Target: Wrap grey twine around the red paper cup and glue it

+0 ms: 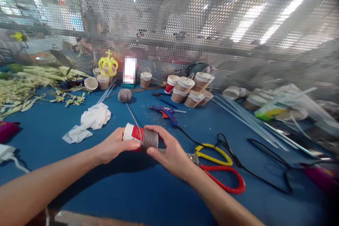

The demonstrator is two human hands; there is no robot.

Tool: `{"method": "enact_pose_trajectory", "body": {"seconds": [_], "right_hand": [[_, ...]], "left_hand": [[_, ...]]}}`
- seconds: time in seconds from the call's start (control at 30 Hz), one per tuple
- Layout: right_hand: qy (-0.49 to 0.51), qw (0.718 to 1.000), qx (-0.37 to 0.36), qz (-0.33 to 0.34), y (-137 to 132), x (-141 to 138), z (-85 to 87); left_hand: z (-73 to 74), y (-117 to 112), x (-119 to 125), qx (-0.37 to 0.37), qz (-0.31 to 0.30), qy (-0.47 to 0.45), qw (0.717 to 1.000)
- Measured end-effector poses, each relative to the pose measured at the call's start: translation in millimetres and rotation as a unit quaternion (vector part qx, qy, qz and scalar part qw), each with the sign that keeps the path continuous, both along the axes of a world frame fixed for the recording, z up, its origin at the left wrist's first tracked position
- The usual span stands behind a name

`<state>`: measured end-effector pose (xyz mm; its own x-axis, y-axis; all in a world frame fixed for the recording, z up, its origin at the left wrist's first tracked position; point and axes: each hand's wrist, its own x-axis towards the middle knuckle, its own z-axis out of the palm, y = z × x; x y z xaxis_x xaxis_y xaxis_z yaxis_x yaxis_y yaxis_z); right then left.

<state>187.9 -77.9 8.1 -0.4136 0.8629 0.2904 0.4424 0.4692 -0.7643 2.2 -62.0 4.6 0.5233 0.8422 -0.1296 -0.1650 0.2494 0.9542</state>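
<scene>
Over the table (159, 190), left hand (116, 146) facing right hand (173, 153), fingers clamped on cup (136, 134), hidden tips seemingly behind

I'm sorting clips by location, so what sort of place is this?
Probably a handicraft workspace, perhaps in a workshop: a glue gun and large scissors lie on the blue table, and a paper cup partly wound with grey yarn is being held.
</scene>
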Motion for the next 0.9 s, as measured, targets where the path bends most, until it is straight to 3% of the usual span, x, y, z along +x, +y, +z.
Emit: {"method": "enact_pose_trajectory", "body": {"seconds": [0.2, 0.37, 0.53, 0.67, 0.9], "right_hand": [[0.094, 0.987, -0.130, 0.009, 1, -2, -8.1], [0.133, 0.974, -0.182, -0.031, 2, -4, -5.0], [0.146, 0.972, -0.179, -0.042, 2, -5, -2.8], [0.136, 0.977, -0.160, -0.037, 1, -4, -8.4], [0.091, 0.990, -0.099, -0.032, -1, -5, -14.2]], "left_hand": [[-0.6, 4, 1, -0.084, 0.024, -0.063, 0.994], [1.3, 1, 2, -0.038, -0.012, -0.069, 0.997], [-0.6, -1, 4, 0.028, -0.041, -0.064, 0.997], [-2.9, -1, 6, 0.045, -0.025, -0.049, 0.997], [-1.6, 1, 8, -0.028, 0.060, -0.013, 0.998]]}}
